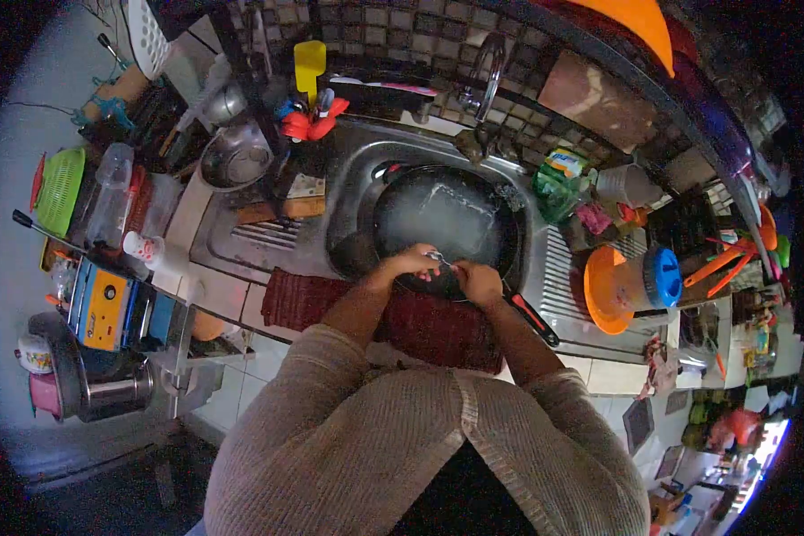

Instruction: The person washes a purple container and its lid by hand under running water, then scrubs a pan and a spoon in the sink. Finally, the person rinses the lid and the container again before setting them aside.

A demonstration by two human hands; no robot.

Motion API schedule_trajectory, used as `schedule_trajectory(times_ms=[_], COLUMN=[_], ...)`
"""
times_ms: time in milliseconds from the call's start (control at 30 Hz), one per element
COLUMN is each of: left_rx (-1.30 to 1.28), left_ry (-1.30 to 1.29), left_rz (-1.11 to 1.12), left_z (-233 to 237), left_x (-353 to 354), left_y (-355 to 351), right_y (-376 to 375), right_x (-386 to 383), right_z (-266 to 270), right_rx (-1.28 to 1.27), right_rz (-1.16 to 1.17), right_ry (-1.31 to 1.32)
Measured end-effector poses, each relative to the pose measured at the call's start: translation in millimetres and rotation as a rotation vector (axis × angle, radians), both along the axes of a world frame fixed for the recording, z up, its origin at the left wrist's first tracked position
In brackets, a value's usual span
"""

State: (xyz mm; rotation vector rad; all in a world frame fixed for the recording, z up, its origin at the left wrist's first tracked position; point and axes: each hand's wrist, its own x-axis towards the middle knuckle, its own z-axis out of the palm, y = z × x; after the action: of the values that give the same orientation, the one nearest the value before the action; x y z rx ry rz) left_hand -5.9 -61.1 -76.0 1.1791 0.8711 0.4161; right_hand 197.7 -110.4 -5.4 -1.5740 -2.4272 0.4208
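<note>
Over the near side of the sink (353, 147), my left hand (411, 261) and my right hand (480, 282) are close together, fingers closed on a small shiny metal utensil that looks like a spoon (437, 257). Most of it is hidden by the fingers. Just beyond them, a wide dark frying pan (433, 210) lies in the basin, holding cloudy, whitish liquid. A black-and-red handle (533, 322) sticks out over the sink's front right edge, beside my right forearm. Beneath my forearms, a dark red towel (420, 326) is spread along the counter edge.
The faucet (487, 76) rises behind the basin. At right stand a green bottle (558, 183), an orange plate (606, 290) and a blue-lidded container (661, 277). On the left are a metal bowl (237, 156), a wooden-handled knife (281, 210) and a yellow spatula (309, 67).
</note>
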Motion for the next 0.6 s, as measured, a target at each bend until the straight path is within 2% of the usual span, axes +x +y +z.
schedule_trajectory(times_ms=[67,167,333,600], left_rx=[-0.032,-0.098,-0.047,-0.066], left_ry=[0.009,-0.029,-0.033,-0.047], left_rz=[-0.003,0.071,0.016,0.064], left_z=[15.2,24.7,16.7,10.3], left_x=[-4.0,-6.2,-4.6,-1.6], left_y=[-1.4,-9.3,-3.6,-7.2], right_y=[0.7,-3.1,-1.2,-1.9], right_x=[-2.7,-4.6,-3.6,-1.4], right_z=[7.8,9.1,6.8,-5.0], right_rx=[0.008,0.023,0.073,0.024], right_rz=[0.001,-0.011,-0.009,-0.054], right_ry=[0.038,-0.094,0.015,-0.046])
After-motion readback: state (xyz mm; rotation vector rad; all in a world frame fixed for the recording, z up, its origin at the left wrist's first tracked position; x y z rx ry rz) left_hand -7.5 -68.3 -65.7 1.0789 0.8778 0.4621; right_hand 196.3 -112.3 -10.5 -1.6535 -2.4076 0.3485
